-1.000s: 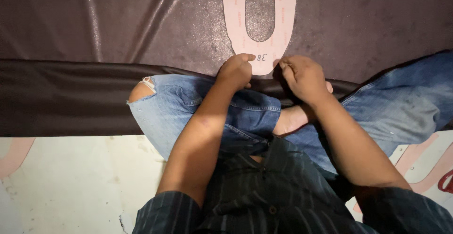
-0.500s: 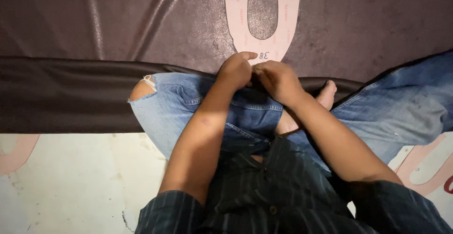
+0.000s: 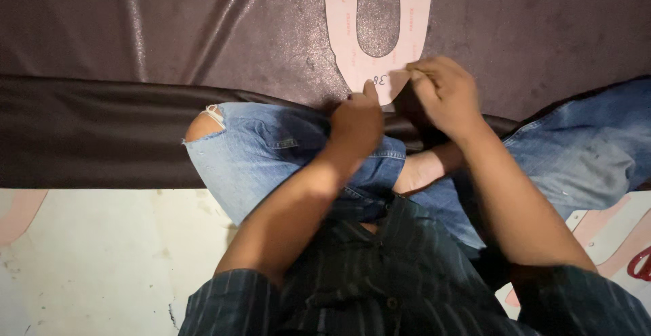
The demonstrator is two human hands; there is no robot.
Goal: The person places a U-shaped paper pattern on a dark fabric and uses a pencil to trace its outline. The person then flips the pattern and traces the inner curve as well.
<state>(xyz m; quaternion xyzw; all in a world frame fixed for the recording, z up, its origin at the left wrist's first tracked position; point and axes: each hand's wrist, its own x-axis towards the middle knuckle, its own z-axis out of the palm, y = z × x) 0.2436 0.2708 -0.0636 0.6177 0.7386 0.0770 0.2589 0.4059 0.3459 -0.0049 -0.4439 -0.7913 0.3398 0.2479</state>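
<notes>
A pink U-shaped card template (image 3: 341, 31) lies on a dark brown leather sheet (image 3: 169, 31) spread on the floor in front of my crossed legs. My left hand (image 3: 356, 124) is curled, with its thumb tip pressing the template's rounded near end. My right hand (image 3: 444, 95) sits just to the right, its fingertips pinched at the template's lower right edge. Whether those fingers also hold a small tool is hidden. Both forearms reach out over my blue ripped jeans (image 3: 264, 153).
The leather sheet's near edge folds over in a dark band (image 3: 88, 132). A pale, stained floor (image 3: 102, 261) lies at the lower left, with a pink card piece (image 3: 20, 210) at its edge. More pink card pieces (image 3: 610, 231) and a red scissor handle (image 3: 641, 265) are at the lower right.
My right hand has moved away from my left hand, up and to the right, onto the template's lower right edge. My left hand stays at the template's near end.
</notes>
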